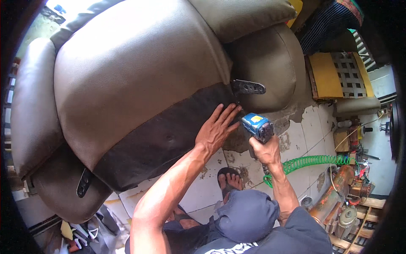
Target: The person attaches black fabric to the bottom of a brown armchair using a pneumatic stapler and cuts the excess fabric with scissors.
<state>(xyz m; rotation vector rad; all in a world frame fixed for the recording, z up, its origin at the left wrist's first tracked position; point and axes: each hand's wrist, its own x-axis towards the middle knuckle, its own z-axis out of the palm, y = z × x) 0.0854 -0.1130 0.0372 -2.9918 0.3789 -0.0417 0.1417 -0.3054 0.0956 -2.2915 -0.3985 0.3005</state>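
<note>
My right hand [266,150] is wrapped round the grip of a blue pneumatic staple gun [258,126]. The gun's nose reaches the edge of a brown padded armchair [144,63], by the corner of its dark fabric panel [169,131]. On that panel lies my left hand [218,125], flat with the fingers stretched out, just left of the gun. Beside the fingertips a black metal bracket [249,87] with holes sticks out from the chair. A similar bracket [84,183] shows at the lower left. The exact spot under the gun's nose is hidden.
A green coiled air hose [313,161] runs right from below the gun toward a rusty compressor tank [334,197]. Further back right stands a frame with woven webbing [349,76]. Scraps and loose material [93,233] lie at the lower left. The floor tiles [198,197] are worn.
</note>
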